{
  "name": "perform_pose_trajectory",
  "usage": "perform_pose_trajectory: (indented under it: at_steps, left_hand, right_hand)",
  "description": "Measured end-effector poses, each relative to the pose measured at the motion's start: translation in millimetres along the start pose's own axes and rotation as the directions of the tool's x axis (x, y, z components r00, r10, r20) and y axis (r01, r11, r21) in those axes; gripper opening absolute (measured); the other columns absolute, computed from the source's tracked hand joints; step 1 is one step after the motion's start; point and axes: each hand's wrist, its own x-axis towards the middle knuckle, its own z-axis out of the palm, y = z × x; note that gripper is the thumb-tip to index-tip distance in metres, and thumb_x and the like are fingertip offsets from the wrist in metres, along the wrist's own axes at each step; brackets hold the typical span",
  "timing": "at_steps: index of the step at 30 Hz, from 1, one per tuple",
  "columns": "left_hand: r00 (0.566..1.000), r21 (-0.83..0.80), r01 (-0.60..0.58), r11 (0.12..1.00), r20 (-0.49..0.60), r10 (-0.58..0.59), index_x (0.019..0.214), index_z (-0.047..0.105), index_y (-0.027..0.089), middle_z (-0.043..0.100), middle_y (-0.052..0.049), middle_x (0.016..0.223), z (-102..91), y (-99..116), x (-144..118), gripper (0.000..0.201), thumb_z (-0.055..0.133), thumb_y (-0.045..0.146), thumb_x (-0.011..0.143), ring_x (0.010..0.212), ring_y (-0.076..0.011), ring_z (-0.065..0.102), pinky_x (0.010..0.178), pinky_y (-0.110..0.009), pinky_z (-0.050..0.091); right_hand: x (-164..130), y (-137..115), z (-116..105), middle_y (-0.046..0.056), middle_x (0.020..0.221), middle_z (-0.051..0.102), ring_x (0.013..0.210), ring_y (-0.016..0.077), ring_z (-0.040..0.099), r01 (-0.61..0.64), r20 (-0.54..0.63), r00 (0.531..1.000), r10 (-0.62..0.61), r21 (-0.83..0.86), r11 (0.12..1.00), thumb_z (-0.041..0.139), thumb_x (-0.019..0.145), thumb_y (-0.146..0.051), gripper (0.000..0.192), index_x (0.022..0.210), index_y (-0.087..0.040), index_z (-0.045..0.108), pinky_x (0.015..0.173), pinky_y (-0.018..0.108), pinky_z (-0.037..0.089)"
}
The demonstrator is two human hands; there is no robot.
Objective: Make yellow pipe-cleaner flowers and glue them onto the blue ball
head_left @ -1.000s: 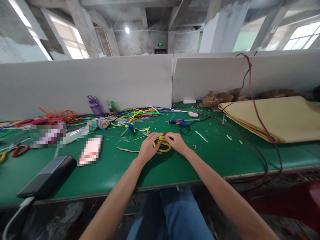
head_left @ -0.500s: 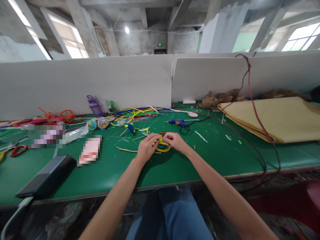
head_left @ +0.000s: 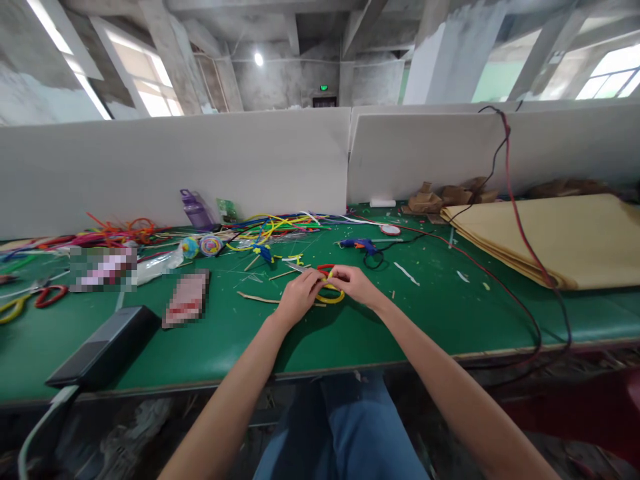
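Note:
My left hand (head_left: 300, 295) and my right hand (head_left: 354, 285) meet above the green table, both closed, fingertips nearly touching. Between them they pinch a small yellow pipe cleaner piece (head_left: 329, 277), mostly covered by the fingers. Directly beneath lie scissors with a red and a yellow handle (head_left: 334, 298). Their blades point left and are partly hidden by my left hand. Thin wooden sticks (head_left: 257, 299) rest beside my left hand. Just beyond the hands is a small blue-and-yellow figure (head_left: 263, 253) among yellow scraps.
A blue glue gun (head_left: 360, 245) with a black cord lies behind my right hand. Colourful pipe cleaners (head_left: 273, 230) are heaped along the back, near a purple bottle (head_left: 196, 210). At left sits a black power bank (head_left: 105, 347); at right, folded brown paper (head_left: 540, 237) and hanging cables (head_left: 520, 227).
My fingertips have drawn closer together around the yellow piece, and less of it shows. The whole view has shifted slightly; the scissors stay beneath my hands.

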Motion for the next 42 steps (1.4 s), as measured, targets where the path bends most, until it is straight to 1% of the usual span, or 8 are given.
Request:
perform_pose_trajectory:
  at_steps: [4, 8, 12, 17, 21, 25, 30, 42]
  left_hand:
    - [0.986, 0.254, 0.119, 0.960, -0.142, -0.084, 0.101, 0.061, 0.019, 0.065, -0.008, 0.102, -64.9, -22, -21, 0.023, 0.047, 0.031, 0.089, 0.098, -0.0226, 0.058, 0.091, -0.034, 0.043]
    - [0.756, 0.425, 0.562, 0.709, -0.613, -0.231, 0.119, 0.051, 0.012, 0.059, -0.017, 0.116, -148.4, -74, -74, 0.038, 0.041, 0.034, 0.089, 0.118, -0.0296, 0.046, 0.101, -0.047, 0.031]
    - [0.703, 0.507, 0.703, 0.499, -0.390, -0.595, 0.111, 0.056, 0.012, 0.064, -0.018, 0.107, -178.8, -110, -111, 0.038, 0.037, 0.037, 0.090, 0.111, -0.0350, 0.052, 0.098, -0.062, 0.025]
    - [0.831, 0.469, 0.499, 0.728, -0.497, -0.250, 0.113, 0.054, 0.013, 0.064, -0.014, 0.108, -144.6, -80, -81, 0.037, 0.035, 0.036, 0.092, 0.109, -0.0267, 0.054, 0.097, -0.044, 0.037]
    - [0.989, 0.381, 0.020, 0.924, -0.145, 0.038, 0.120, 0.049, 0.018, 0.060, -0.009, 0.120, -85.3, -33, -27, 0.036, 0.047, 0.035, 0.089, 0.112, -0.0209, 0.053, 0.097, -0.036, 0.042]
    - [0.942, 0.346, -0.327, 0.879, 0.048, 0.331, 0.124, 0.047, 0.018, 0.062, -0.009, 0.116, -30.1, -10, 5, 0.037, 0.050, 0.028, 0.089, 0.106, -0.0201, 0.057, 0.090, -0.033, 0.046]
    - [0.910, 0.302, -0.354, 0.885, -0.109, 0.401, 0.113, 0.055, 0.020, 0.066, -0.007, 0.103, -1.2, -18, 7, 0.027, 0.051, 0.019, 0.087, 0.094, -0.0177, 0.062, 0.083, -0.030, 0.050]
    - [0.944, 0.088, -0.290, 0.953, -0.139, 0.300, 0.105, 0.060, 0.017, 0.068, -0.008, 0.098, 3.6, -20, 1, 0.022, 0.055, 0.017, 0.084, 0.092, -0.0181, 0.063, 0.083, -0.033, 0.052]
  right_hand:
    - [-3, -2, 2, -0.004, 0.057, 0.042, 0.053, 0.0089, 0.035, -0.013, -0.085, 0.996, 0.006, -0.077, 0.997, 0.055, 0.079, -0.036, 0.025, 0.065, -0.016, 0.051, 0.050, 0.022, 0.026]
    - [-4, 0, 1, -0.004, 0.056, 0.040, 0.053, 0.0095, 0.035, -0.021, -0.192, 0.981, 0.008, -0.063, 0.998, 0.055, 0.080, -0.036, 0.023, 0.068, -0.017, 0.051, 0.049, 0.022, 0.025]
    - [-4, 2, 1, -0.004, 0.057, 0.039, 0.054, 0.0090, 0.034, -0.023, -0.201, 0.980, 0.012, -0.054, 0.998, 0.054, 0.081, -0.035, 0.023, 0.067, -0.017, 0.050, 0.050, 0.022, 0.025]
    - [-4, 3, 4, -0.005, 0.056, 0.038, 0.053, 0.0087, 0.034, -0.033, -0.186, 0.982, 0.024, -0.048, 0.998, 0.054, 0.081, -0.035, 0.023, 0.067, -0.017, 0.049, 0.050, 0.022, 0.024]
    - [-2, 1, 5, -0.005, 0.055, 0.042, 0.051, 0.0085, 0.036, -0.042, -0.124, 0.991, 0.045, 0.030, 0.999, 0.053, 0.081, -0.035, 0.023, 0.068, -0.017, 0.049, 0.050, 0.022, 0.027]
    - [0, -2, 3, -0.006, 0.054, 0.045, 0.047, 0.0075, 0.039, -0.081, -0.071, 0.992, 0.103, 0.257, 0.963, 0.054, 0.080, -0.035, 0.021, 0.069, -0.018, 0.047, 0.046, 0.020, 0.029]
    - [3, -1, 4, -0.006, 0.048, 0.049, 0.040, 0.0070, 0.039, -0.199, 0.048, 0.979, 0.197, 0.413, 0.889, 0.051, 0.080, -0.033, 0.017, 0.072, -0.018, 0.048, 0.040, 0.019, 0.026]
    - [3, -2, 4, -0.010, 0.039, 0.028, 0.035, 0.0031, 0.018, -0.336, 0.231, 0.941, 0.248, 0.538, 0.773, 0.051, 0.075, -0.028, 0.021, 0.060, -0.018, 0.040, 0.037, 0.019, 0.011]
